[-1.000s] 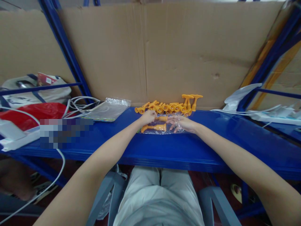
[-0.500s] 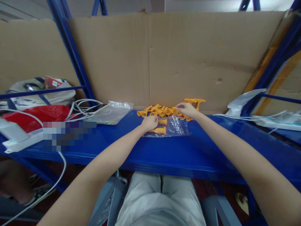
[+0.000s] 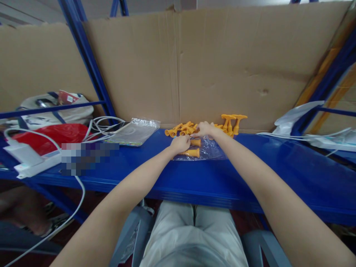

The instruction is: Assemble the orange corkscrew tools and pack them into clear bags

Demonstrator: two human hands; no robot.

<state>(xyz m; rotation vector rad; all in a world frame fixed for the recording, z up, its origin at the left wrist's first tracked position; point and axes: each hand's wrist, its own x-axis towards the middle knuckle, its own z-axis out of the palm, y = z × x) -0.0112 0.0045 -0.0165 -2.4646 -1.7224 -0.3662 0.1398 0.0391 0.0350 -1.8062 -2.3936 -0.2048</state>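
My left hand [image 3: 180, 144] is closed at the left end of a clear plastic bag [image 3: 213, 150], pinching its edge. Two orange plastic T-shaped pieces [image 3: 192, 152] with ribbed stems and flared ends lie at the bag, their left ends partly behind that hand. Just beyond, my right hand [image 3: 206, 129] reaches down over a row of similar orange pieces [image 3: 188, 128]. Its fingertips are bent among them and partly hidden, so a hold cannot be made out. To its right, several more orange pieces [image 3: 236, 124] stand with their crossbars up against the cardboard.
Flat clear-wrapped packages [image 3: 133, 132] lie left on the blue shelf [image 3: 200, 181]. Further left are white cables [image 3: 101, 120], a power strip [image 3: 36, 165] and a red bag [image 3: 52, 137]. A cardboard panel [image 3: 222, 66] closes the back; white plastic [image 3: 294, 115] sits right.
My right hand has moved left along the orange pieces, toward my left hand, uncovering upright pieces at the right. My left hand stays at the bag. The view has shifted slightly.
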